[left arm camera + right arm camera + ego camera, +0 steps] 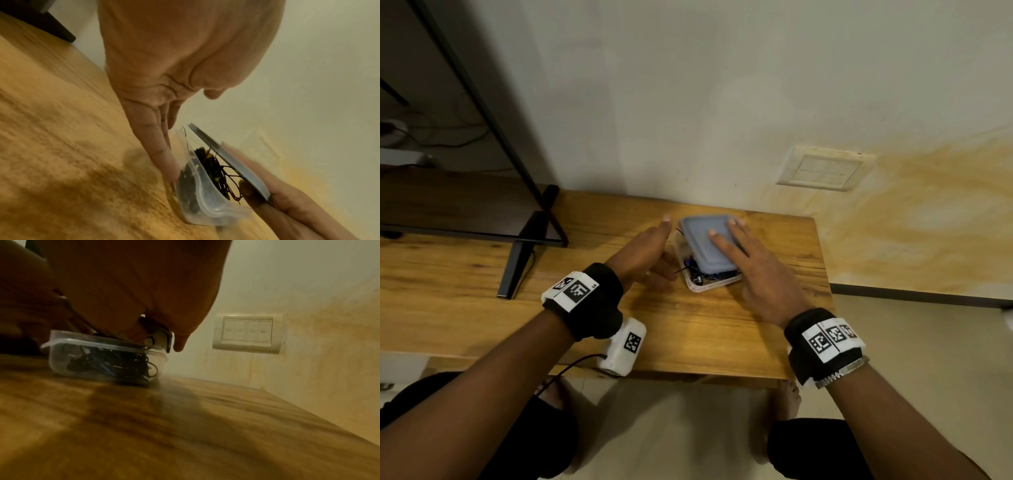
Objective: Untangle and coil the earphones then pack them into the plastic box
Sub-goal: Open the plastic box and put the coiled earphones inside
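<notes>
A clear plastic box (700,286) stands on the wooden table (465,274) near the wall, with dark tangled earphones (213,170) inside it. A blue-grey lid (703,240) lies askew and tilted over the box, raised on the near side. My right hand (736,253) has straight fingers on top of the lid, and in the left wrist view its thumb (246,190) sits under the lid's edge. Straight fingers (162,155) of my left hand (662,248) touch the left wall of the box (205,204). Through the box wall (59,360), the right wrist view shows the earphones (115,365).
A black monitor stand (517,260) rests on the table to the left. A wall switch plate (822,168) is behind the box to the right. The table's right edge (823,274) is close to the box.
</notes>
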`<move>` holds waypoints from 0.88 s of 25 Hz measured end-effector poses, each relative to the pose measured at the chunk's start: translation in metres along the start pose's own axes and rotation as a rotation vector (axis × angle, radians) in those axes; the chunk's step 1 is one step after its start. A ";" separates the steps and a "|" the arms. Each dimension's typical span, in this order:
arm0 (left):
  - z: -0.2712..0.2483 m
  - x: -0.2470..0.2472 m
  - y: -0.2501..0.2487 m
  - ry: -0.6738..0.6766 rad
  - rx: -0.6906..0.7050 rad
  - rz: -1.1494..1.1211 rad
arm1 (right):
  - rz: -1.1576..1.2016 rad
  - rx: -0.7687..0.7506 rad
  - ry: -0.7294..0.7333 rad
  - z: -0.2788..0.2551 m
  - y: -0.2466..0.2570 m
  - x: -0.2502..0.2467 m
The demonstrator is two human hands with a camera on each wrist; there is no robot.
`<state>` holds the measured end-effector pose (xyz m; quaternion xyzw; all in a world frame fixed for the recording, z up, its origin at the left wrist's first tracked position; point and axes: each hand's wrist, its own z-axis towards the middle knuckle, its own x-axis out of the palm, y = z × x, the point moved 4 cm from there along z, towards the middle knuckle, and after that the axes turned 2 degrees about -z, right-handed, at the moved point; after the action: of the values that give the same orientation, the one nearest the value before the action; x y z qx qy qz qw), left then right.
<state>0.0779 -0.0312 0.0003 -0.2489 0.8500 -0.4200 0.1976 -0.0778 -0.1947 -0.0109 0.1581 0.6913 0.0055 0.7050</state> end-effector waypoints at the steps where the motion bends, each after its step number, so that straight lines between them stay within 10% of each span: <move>1: 0.000 0.003 -0.002 0.004 0.008 0.005 | -0.008 -0.012 0.037 -0.001 -0.001 0.007; 22: 0.017 0.006 0.012 -0.182 0.211 0.199 | 0.273 0.030 0.116 0.000 0.015 0.025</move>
<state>0.0791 -0.0387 -0.0196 -0.1785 0.8002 -0.4612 0.3392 -0.0737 -0.1746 -0.0317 0.2607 0.7029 0.1002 0.6542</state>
